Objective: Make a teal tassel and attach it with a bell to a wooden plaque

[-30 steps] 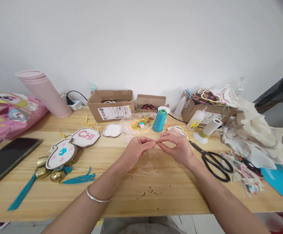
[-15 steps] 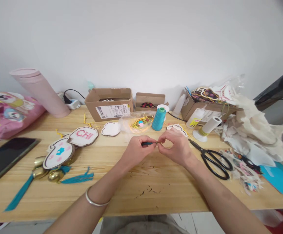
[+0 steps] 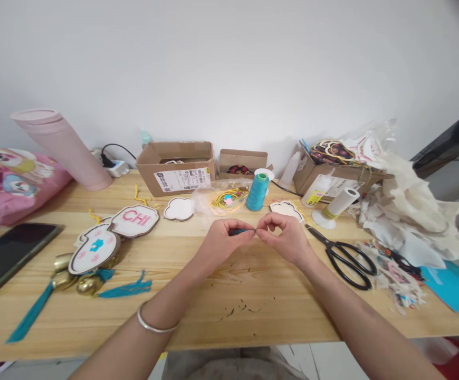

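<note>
In the head view, both hands met at the centre of the frame, just above the wooden table [image 3: 229, 295]. The left hand [image 3: 223, 244] was pinched shut on a small dark teal piece [image 3: 238, 231], too small to identify surely, perhaps a tassel end. The right hand [image 3: 283, 237] had its thumb and forefinger closed at that piece's right tip, fingertips of the two hands nearly touching.

A second earlier the teal piece was hidden between the fingers; it now showed plainly, and the hands had lifted slightly toward the upper middle, suggesting fine work on the piece was under way.

Just behind the hands stood a teal thread spool [image 3: 257, 192] and a clear bag of yellow cord [image 3: 225, 200]. Black scissors [image 3: 344, 257] lay at right of centre. At left lay a "CHI" ornament [image 3: 135, 219] and a teal tassel [image 3: 124, 288].
</note>
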Available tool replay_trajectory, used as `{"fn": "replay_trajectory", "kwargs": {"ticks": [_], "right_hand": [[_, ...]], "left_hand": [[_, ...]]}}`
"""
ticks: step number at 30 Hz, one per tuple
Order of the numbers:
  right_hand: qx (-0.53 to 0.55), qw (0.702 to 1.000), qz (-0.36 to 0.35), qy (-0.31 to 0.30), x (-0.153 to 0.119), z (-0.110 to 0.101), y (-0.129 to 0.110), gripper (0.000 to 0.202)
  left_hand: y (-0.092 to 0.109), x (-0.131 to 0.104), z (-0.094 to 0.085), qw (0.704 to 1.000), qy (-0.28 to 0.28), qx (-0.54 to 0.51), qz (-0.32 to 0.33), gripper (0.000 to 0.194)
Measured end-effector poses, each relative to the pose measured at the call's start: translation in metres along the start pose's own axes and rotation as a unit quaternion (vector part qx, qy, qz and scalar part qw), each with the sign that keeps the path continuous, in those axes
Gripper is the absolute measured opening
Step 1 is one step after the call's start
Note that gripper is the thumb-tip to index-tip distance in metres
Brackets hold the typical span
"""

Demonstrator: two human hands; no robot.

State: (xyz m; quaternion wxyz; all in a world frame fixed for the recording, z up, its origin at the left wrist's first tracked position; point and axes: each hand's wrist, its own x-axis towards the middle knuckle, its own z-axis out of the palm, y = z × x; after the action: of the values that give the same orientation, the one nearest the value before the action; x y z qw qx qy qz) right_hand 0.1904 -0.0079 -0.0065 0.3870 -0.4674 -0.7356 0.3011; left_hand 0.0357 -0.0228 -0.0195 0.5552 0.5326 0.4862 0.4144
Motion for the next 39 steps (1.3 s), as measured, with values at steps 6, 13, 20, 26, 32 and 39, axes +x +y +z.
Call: {"fn": "replay_trajectory", "kwargs": {"ticks": [6,13,20,26,32,39], "right_hand": [[0.047,0.999,-0.002,0.017,0.0,0.004,0.003,0.007],[0.046,0.997,-0.049,0.042,0.0,0.006,0.005,0.008],[0.084,0.996,-0.015,0.039,-0.001,0.008,0.008,0.004],[0.138,0.99,0.016,0.022,-0.001,0.009,0.011,0.006],[0.091,0.996,-0.007,-0.004,0.0,0.002,0.004,0.003],[0.006,0.997,-0.073,-0.018,0.001,-0.004,0.001,0.006]], "left_hand": [[0.002,-0.001,-0.004,0.968,-0.089,-0.21,-0.101,0.02],[-0.002,0.001,-0.005,0.94,-0.12,-0.286,-0.143,0.013],[0.0,-0.001,-0.001,0.974,-0.048,-0.205,-0.083,0.017],[0.001,-0.002,0.0,0.993,-0.001,-0.113,-0.029,0.021],[0.005,-0.003,-0.001,0.999,0.016,-0.044,-0.018,0.021],[0.003,-0.002,-0.001,1.0,-0.001,-0.004,0.01,0.017]]}}
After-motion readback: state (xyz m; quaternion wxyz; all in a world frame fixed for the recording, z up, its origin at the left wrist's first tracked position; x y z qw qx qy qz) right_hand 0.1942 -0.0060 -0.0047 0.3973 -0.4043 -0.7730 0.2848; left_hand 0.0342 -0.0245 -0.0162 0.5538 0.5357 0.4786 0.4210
